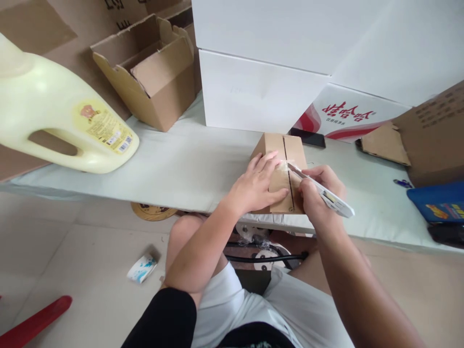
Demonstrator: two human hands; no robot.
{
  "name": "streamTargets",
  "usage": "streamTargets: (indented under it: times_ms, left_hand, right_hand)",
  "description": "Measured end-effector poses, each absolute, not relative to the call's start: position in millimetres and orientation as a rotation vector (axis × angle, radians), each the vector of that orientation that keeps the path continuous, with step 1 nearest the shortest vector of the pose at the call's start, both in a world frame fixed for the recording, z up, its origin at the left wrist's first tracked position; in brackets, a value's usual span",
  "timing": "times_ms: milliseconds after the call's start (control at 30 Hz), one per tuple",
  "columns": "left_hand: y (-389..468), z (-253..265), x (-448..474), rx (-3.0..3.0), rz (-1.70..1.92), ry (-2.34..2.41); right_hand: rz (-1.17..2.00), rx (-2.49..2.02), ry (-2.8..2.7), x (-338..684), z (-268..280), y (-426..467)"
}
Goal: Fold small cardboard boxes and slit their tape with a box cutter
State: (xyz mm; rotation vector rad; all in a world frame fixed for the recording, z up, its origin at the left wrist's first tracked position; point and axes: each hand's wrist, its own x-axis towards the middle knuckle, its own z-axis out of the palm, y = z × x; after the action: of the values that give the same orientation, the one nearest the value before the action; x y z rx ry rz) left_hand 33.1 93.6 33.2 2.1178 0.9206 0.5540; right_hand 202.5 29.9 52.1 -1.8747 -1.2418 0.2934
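A small brown cardboard box [279, 186] stands at the front edge of the covered table, its top flaps meeting along a dark seam. A short strip of clear tape [283, 166] crosses that seam. My left hand [255, 183] lies on the box with fingers spread over its left side and top. In my right hand [321, 191] is a white-handled utility knife [335, 202], fingers wrapped round it. The blade's tip touches or hovers just over the tape at the seam; I cannot tell which.
White cartons [261, 87] stand stacked behind the box, with a dark phone [308, 137] at their foot. An open cardboard box [163, 87] and a large pale yellow jug [65, 111] are at left. At right lie a pen [403, 183] and a blue pouch [437, 203].
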Motion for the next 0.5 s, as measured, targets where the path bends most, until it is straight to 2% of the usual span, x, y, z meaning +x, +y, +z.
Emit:
streamTargets:
  times_ms: [500]
  left_hand:
    - [94.0, 33.7, 33.8, 2.114, 0.548, 0.932]
  right_hand:
    - [0.344, -1.88, -1.143, 199.5, 56.4, 28.6]
